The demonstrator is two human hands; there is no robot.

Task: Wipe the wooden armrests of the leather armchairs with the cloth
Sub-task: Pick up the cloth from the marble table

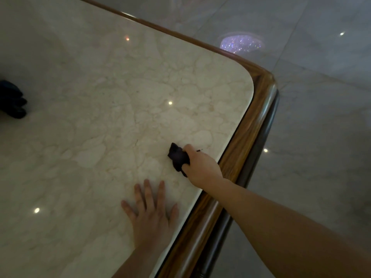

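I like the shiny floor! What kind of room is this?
Probably a smart lobby or lounge: a big marble table with a wooden rim, and glossy floor tiles mirroring a sparkly ceiling light.

A: Dim overall, and the colours look muted.

B: Small ceiling lights reflect as bright dots on the polished table (100, 97), and a sparkling patch of glare sits on the glossy floor (321, 137) by the far edge.

A: The shadows are soft. There's a faint one under the flat left hand (151, 213).

B: The picture is soft and a bit smeared. The cloth (178, 157) in the right hand (202, 167) reads as a dark blob with no texture.

A: The table rim bows from wide-angle distortion. The dark thing (12, 99) at the left edge is blurred and I can't make it out.
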